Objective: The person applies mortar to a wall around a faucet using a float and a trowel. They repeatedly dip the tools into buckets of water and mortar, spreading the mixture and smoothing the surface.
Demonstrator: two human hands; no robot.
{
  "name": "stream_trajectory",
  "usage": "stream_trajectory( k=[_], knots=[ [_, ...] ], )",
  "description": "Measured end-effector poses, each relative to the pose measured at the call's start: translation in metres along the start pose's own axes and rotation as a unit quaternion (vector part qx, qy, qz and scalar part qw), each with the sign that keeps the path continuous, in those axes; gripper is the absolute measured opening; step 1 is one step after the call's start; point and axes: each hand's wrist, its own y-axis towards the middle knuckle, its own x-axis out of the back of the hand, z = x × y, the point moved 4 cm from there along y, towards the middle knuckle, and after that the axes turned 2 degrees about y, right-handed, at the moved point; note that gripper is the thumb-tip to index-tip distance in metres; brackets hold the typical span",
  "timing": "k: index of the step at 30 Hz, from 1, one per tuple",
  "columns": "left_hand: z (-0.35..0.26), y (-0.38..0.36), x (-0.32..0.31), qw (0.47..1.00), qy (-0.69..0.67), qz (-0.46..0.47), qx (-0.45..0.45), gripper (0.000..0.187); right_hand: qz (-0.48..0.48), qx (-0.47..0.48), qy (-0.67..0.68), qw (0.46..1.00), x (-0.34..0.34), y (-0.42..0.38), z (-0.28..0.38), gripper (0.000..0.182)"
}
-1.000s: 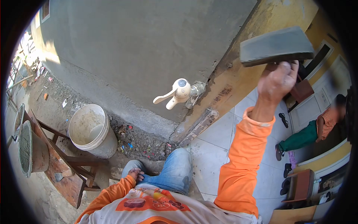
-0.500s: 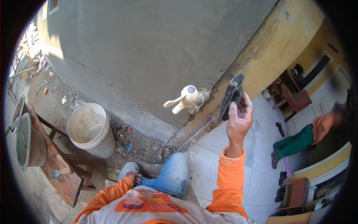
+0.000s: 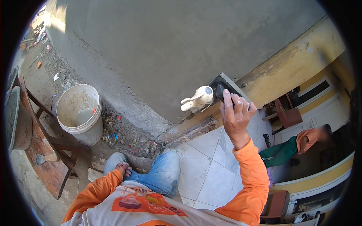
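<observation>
My right hand (image 3: 237,115) grips a black plastering float (image 3: 222,87), its face against the grey plastered wall (image 3: 162,49) at the corner. Right beside the float, a cream water tap (image 3: 201,98) with a lever sticks out from the wall. The float's far edge shows, while its handle is mostly covered by my fingers. My left hand (image 3: 122,168) rests on my jeans at the thigh, fingers curled in, with nothing visible in them.
A dirty white bucket (image 3: 80,109) stands left of my legs. Beyond it are a wooden bench (image 3: 49,158) and a mortar-smeared tub (image 3: 20,124). Rubble (image 3: 124,135) lines the wall's foot. At right, a person in green trousers (image 3: 281,150) is near chairs on white tiles (image 3: 203,169).
My right hand has turned the float and brought it left and onto the wall behind the tap. My view has shifted slightly. My left hand stays on my thigh.
</observation>
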Motion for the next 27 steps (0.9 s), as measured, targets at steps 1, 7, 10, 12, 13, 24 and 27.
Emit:
stream_trajectory(
  k=[1,7,10,12,13,24,27],
  knots=[
    [0.000,0.001,0.000,1.000,-0.001,0.000,0.001,0.013,0.004,0.016,-0.009,1.000,-0.004,0.001,0.003,0.038],
    [0.004,0.002,0.004,1.000,0.015,-0.002,0.002,0.013,-0.147,-0.099,-0.111,0.978,0.035,0.071,-0.065,0.044],
    [0.004,0.007,0.008,1.000,0.000,0.017,-0.010,0.013,-0.103,-0.079,-0.051,0.990,0.032,0.058,-0.044,0.047],
    [0.001,0.005,0.006,1.000,-0.011,0.013,-0.012,0.013,-0.010,-0.036,0.015,0.999,0.013,0.031,-0.013,0.048],
    [0.000,0.004,0.005,1.000,-0.013,0.015,-0.014,0.013,0.024,-0.031,0.030,0.999,0.001,0.016,-0.003,0.048],
    [0.003,0.010,0.009,1.000,0.001,0.020,-0.015,0.013,-0.025,-0.022,0.002,0.999,0.010,0.045,-0.012,0.045],
    [0.004,0.007,0.008,0.999,-0.023,0.029,-0.016,0.013,0.003,-0.002,-0.001,1.000,-0.015,0.016,-0.001,0.042]
  ],
)
